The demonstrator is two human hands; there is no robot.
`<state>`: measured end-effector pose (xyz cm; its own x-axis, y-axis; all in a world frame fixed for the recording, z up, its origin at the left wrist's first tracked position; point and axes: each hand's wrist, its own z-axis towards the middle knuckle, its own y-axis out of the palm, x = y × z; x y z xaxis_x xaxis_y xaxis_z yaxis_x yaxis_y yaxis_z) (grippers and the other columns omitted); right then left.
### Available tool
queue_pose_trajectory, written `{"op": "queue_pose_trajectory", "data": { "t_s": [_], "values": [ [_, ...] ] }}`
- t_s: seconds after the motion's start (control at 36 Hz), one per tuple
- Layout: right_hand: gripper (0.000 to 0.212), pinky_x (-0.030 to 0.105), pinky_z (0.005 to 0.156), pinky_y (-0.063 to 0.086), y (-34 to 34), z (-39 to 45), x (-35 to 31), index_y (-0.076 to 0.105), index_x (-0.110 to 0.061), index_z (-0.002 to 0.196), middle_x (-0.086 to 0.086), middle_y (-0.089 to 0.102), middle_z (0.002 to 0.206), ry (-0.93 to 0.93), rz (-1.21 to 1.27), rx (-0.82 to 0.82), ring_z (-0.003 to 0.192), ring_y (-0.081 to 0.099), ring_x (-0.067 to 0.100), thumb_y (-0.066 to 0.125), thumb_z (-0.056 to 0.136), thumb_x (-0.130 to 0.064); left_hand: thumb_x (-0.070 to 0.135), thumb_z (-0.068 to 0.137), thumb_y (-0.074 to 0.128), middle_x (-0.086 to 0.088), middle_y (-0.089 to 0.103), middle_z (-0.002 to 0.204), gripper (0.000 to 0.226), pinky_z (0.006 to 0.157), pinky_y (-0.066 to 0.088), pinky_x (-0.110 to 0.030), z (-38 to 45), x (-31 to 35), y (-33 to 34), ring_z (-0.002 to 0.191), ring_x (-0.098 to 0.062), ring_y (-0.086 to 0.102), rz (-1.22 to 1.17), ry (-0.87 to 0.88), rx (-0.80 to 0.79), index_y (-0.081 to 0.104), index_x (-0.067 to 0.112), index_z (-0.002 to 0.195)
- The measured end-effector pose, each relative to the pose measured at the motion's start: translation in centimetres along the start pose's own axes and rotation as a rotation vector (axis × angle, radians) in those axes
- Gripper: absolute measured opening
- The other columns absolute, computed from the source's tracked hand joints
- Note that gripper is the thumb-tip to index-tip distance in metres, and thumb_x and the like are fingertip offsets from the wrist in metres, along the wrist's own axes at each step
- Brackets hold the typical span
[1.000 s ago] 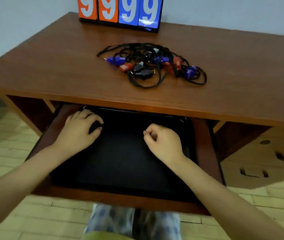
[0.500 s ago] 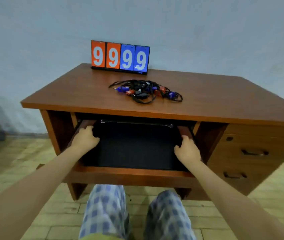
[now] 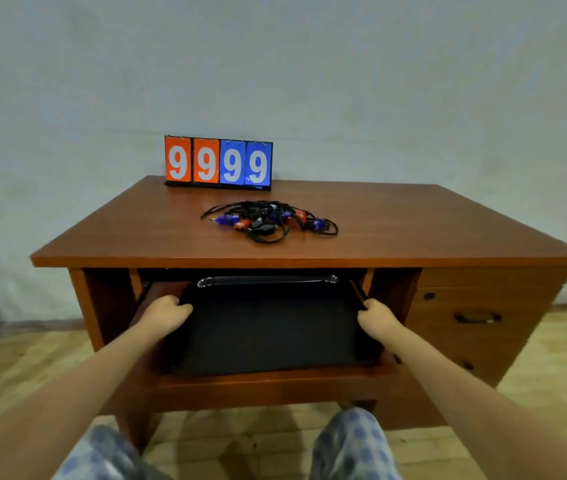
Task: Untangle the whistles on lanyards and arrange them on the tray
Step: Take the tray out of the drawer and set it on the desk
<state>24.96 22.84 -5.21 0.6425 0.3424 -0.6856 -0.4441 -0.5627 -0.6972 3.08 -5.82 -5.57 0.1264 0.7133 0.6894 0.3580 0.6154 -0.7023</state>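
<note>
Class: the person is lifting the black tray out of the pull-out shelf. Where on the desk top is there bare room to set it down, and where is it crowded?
The desk top is bare to the right of the whistle tangle, to its left, and along the front edge. The middle back is crowded: the tangle lies just before the scoreboard.

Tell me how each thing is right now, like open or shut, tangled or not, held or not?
Drawer: pulled open.
Tray: lying in the drawer, held at both side edges.
Left hand: gripping the tray's left edge.
Right hand: gripping the tray's right edge.
Whistles: tangled in one heap on the desk, untouched.
Scoreboard: upright, showing 9999.
Side drawers: shut.
</note>
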Motion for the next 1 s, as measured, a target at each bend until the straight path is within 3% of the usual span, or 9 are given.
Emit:
{"op": "queue_pose_trajectory", "data": {
  "t_s": [0.08, 0.17, 0.31, 0.44, 0.58, 0.72, 0.81, 0.92, 1.0],
  "values": [
    [0.038, 0.033, 0.068, 0.050, -0.9, -1.7, 0.3, 0.042, -0.001, 0.137, 0.012, 0.059, 0.105, -0.031, 0.020, -0.031, 0.087, 0.060, 0.026, 0.038, 0.100, -0.005, 0.018, 0.092, 0.051, -0.009, 0.054, 0.076, 0.020, 0.066, 0.038, -0.032, -1.2, 0.1, -0.5, 0.069, -0.023, 0.052, -0.127, -0.030, -0.032, 0.052, 0.011, 0.073],
    [0.034, 0.043, 0.096, 0.045, -1.9, -3.0, 0.9, 0.046, 0.000, 0.134, 0.018, 0.056, 0.124, -0.072, 0.025, -0.046, 0.114, 0.055, 0.035, 0.038, 0.101, -0.007, 0.018, 0.091, 0.048, -0.005, 0.050, 0.070, 0.019, 0.057, 0.036, -0.029, -2.5, -0.2, -0.9, 0.064, -0.019, 0.048, -0.240, -0.067, -0.075, 0.053, 0.010, 0.075],
    [0.018, 0.029, 0.070, 0.047, -3.8, -4.3, 1.6, 0.058, -0.013, 0.106, 0.005, 0.061, 0.104, -0.147, 0.024, -0.053, 0.089, 0.058, 0.016, 0.040, 0.102, -0.015, 0.040, 0.097, 0.050, -0.011, 0.064, 0.116, 0.037, 0.080, 0.050, -0.037, -4.2, -0.8, -1.4, 0.106, -0.029, 0.060, -0.425, -0.101, -0.134, 0.061, 0.012, 0.120],
    [0.023, 0.032, 0.074, 0.047, -5.0, -5.2, -0.3, 0.060, -0.014, 0.116, 0.002, 0.063, 0.108, -0.207, 0.126, -0.008, 0.094, 0.059, 0.016, 0.041, 0.102, -0.018, 0.029, 0.098, 0.053, -0.009, 0.063, 0.092, 0.025, 0.061, 0.045, -0.033, -6.2, 1.2, -2.5, 0.080, -0.024, 0.060, -0.626, -0.057, -0.135, 0.060, 0.008, 0.109],
    [0.031, 0.033, 0.077, 0.043, -6.1, -4.8, -4.3, 0.059, -0.010, 0.127, 0.002, 0.060, 0.115, -0.222, 0.455, 0.097, 0.101, 0.055, 0.022, 0.052, 0.098, -0.018, 0.024, 0.098, 0.053, -0.016, 0.064, 0.106, 0.035, 0.081, 0.049, -0.043, -5.0, 2.6, -5.4, 0.088, -0.031, 0.060, -0.680, -0.054, 0.021, 0.058, -0.003, 0.120],
    [0.021, 0.044, 0.078, 0.053, -5.5, -2.4, -9.5, 0.062, -0.006, 0.112, 0.009, 0.063, 0.105, -0.137, 0.956, 0.161, 0.094, 0.060, 0.028, 0.059, 0.092, -0.011, 0.020, 0.099, 0.051, -0.017, 0.062, 0.119, 0.038, 0.080, 0.048, -0.041, -3.7, 4.5, -7.8, 0.094, -0.031, 0.059, -0.896, -0.048, 0.181, 0.052, -0.003, 0.129],
    [0.028, 0.032, 0.067, 0.049, -2.6, -1.5, -13.3, 0.055, -0.002, 0.119, 0.006, 0.060, 0.091, -0.228, 1.045, 0.109, 0.077, 0.056, 0.018, 0.057, 0.091, -0.006, 0.014, 0.100, 0.048, -0.014, 0.061, 0.111, 0.035, 0.073, 0.048, -0.036, -2.7, 6.1, -8.4, 0.083, -0.027, 0.058, -1.046, -0.066, 0.267, 0.048, -0.001, 0.132],
    [0.050, 0.047, 0.094, 0.051, 3.4, -1.1, -18.2, 0.045, -0.011, 0.130, 0.006, 0.059, 0.121, -0.315, 0.977, -0.031, 0.105, 0.059, 0.025, 0.060, 0.083, -0.002, 0.009, 0.096, 0.047, -0.005, 0.058, 0.091, 0.026, 0.049, 0.046, -0.026, -1.8, 7.5, -8.2, 0.071, -0.019, 0.054, -1.194, -0.040, 0.256, 0.051, 0.008, 0.121],
    [0.046, 0.042, 0.086, 0.053, 5.7, 0.8, -21.6, 0.046, -0.003, 0.128, 0.015, 0.058, 0.125, -0.276, 1.060, -0.082, 0.108, 0.058, 0.030, 0.049, 0.084, 0.008, 0.011, 0.094, 0.053, -0.007, 0.057, 0.093, 0.019, 0.051, 0.049, -0.026, -0.5, 7.1, -10.0, 0.072, -0.017, 0.055, -1.252, -0.035, 0.186, 0.052, 0.009, 0.112]
  ]
}}
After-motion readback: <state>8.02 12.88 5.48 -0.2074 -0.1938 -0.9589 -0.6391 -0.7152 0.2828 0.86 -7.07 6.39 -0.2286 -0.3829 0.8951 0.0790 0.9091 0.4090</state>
